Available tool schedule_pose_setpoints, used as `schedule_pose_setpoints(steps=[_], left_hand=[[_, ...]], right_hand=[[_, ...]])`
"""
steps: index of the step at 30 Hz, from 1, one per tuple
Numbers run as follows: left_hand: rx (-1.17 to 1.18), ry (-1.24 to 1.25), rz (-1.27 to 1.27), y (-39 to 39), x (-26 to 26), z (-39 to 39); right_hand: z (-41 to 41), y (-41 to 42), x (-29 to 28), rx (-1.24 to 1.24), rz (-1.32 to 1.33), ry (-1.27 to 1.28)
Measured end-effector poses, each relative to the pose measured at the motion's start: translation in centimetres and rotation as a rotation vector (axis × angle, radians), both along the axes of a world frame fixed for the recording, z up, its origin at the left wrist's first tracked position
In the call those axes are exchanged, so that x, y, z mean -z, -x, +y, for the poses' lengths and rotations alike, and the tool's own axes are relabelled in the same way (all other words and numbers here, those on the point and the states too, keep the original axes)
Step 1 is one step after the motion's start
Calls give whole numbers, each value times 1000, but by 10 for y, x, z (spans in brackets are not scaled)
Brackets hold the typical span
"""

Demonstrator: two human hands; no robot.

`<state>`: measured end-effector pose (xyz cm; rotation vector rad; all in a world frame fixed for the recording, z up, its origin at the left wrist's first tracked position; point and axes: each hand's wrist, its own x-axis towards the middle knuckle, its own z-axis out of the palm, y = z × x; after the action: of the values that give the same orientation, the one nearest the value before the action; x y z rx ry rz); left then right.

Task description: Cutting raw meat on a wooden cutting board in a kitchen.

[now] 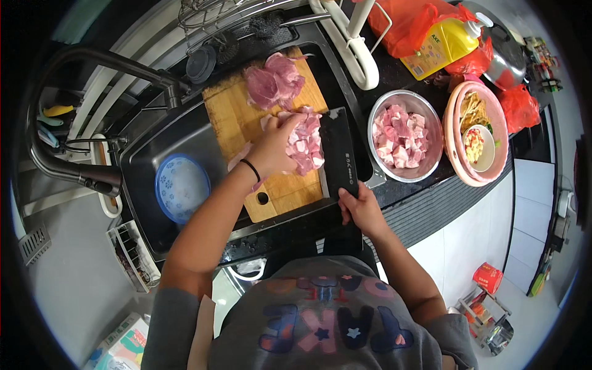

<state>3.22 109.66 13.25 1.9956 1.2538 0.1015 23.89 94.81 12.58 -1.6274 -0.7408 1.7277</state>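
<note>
My left hand point(273, 150) is cupped over a pile of cut raw meat point(306, 145), its fingers and thumb spread around the near side. My right hand point(363, 208) grips the handle of a black cleaver point(340, 148). The broad blade stretches along the right edge of the wooden cutting board point(289, 199), right beside the cut pieces. A larger uncut piece of raw meat point(276, 81) lies at the board's far end. More meat partly shows beneath my left wrist. To the right of the cleaver is a steel bowl point(409, 176) holding meat cubes point(401, 136).
The board rests across a black sink point(152, 138). In the sink sits a blue-rimmed bowl point(159, 196), below a dark faucet point(95, 178). Pink baskets point(497, 169) hold a small white bowl point(491, 159) of chopped ingredients. A yellow pump bottle point(441, 48) and red plastic bags point(400, 27) stand behind.
</note>
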Motion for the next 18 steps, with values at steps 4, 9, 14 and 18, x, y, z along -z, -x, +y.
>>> schedule_pose_setpoints(steps=[4,9,14,18], left_hand=[[-67,-123,-252,-5,25,-10],[-260,101,-435,-5,33,-19],[-313,66,-446,-7,18,-28],[-366,86,-545,-11,3,-35]], right_hand=[[14,4,8,-1,85,-15],[26,-4,7,-237,77,-13],[23,-9,-1,-247,152,-1],[21,-13,-16,-232,219,-18]])
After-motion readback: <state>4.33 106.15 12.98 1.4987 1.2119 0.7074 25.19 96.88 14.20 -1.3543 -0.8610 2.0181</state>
